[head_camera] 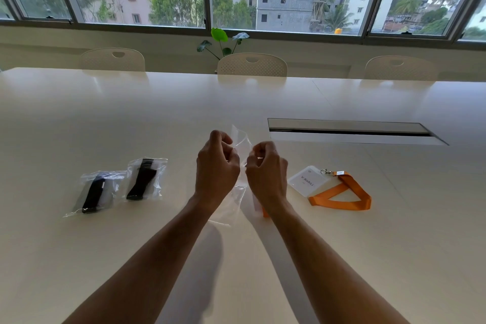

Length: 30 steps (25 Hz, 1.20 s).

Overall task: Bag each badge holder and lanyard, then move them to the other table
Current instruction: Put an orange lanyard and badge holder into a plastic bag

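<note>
Both hands up over mid-table: left hand [217, 166] & right hand [265, 168] each pinch the mouth of a clear bag [238, 184], prob to pull it open for loading. Orange lanyard [342, 193] w/ badge holder [307, 180] waits just right of them; two filled bags [119, 185] lie toward the left edge, apart from unbagged stuff

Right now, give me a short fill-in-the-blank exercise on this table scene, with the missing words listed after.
1. Both hands, left and right, hold a clear plastic ____ above the table.
2. The number of filled bags holding black lanyards is ____.
3. The loose lanyard beside the badge holder is ____ in colour.

Missing words: bag; two; orange
</note>
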Motion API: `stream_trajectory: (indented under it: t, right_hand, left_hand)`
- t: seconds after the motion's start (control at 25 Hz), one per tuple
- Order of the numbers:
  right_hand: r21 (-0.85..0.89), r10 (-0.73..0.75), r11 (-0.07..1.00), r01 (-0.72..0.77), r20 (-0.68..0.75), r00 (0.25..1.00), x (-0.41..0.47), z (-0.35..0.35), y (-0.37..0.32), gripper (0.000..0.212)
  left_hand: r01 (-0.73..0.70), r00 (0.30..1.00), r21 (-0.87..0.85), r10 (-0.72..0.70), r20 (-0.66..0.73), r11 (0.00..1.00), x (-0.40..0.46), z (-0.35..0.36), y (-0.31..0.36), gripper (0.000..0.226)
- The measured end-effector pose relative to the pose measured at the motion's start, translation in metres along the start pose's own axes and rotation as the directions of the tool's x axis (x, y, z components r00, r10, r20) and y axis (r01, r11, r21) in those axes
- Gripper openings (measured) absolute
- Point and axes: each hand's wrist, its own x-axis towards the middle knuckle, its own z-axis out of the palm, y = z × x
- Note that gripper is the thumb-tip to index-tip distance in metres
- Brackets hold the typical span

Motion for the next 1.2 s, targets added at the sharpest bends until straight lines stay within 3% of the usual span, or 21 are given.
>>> stream_trajectory:
  t: [0.16, 0.32, 0.44, 0.64, 1.0, 1.08, 1.2]
  right_hand:
    - [0.04, -0.193, 0.981, 0.191, 0.055, 0.98, -0.006, -0.002, -0.002, 0.022]
    - [-0.127, -0.37, 0.914, 0.386, 0.135, 0.919, -0.006, -0.007, 0.002, 0.006]
    - [-0.203, -0.294, 0.923, 0.328, 0.181, 0.938, -0.006, -0.009, 0.002, 0.021]
    - [-0.142, -0.138, 0.974, 0.178, 0.256, 0.957, -0.004, -0.01, 0.005, 0.047]
    - [-0.18, -0.206, 0.945, 0.274, 0.322, 0.924, -0.005, -0.016, 0.011, 0.071]
    - [-0.173, -0.218, 0.943, 0.285, 0.325, 0.92, -0.004, -0.019, 0.014, 0.072]
    - [-0.14, -0.236, 0.944, 0.298, 0.347, 0.908, 0.001, -0.025, 0.018, 0.071]
  left_hand:
    - [0.027, 0.999, -0.044, -0.026, 0.03, 0.999, 0.001, -0.003, 0.002, 0.021]
    - [0.002, 0.998, -0.03, 0.0, 0.055, 1.0, 0.0, -0.007, 0.0, 0.02]
    - [-0.03, 0.995, -0.023, 0.032, 0.095, 0.999, -0.001, -0.007, -0.002, 0.02]
    - [-0.003, 0.986, -0.029, 0.007, 0.164, 1.0, -0.005, -0.009, -0.005, 0.021]
    - [-0.048, 0.978, -0.034, 0.054, 0.202, 0.998, 0.0, -0.014, -0.003, 0.027]
    - [-0.151, 0.941, -0.02, 0.149, 0.304, 0.988, 0.003, -0.021, -0.009, 0.041]
    - [-0.344, 0.779, 0.102, 0.223, 0.586, 0.934, 0.013, -0.033, -0.025, 0.09]
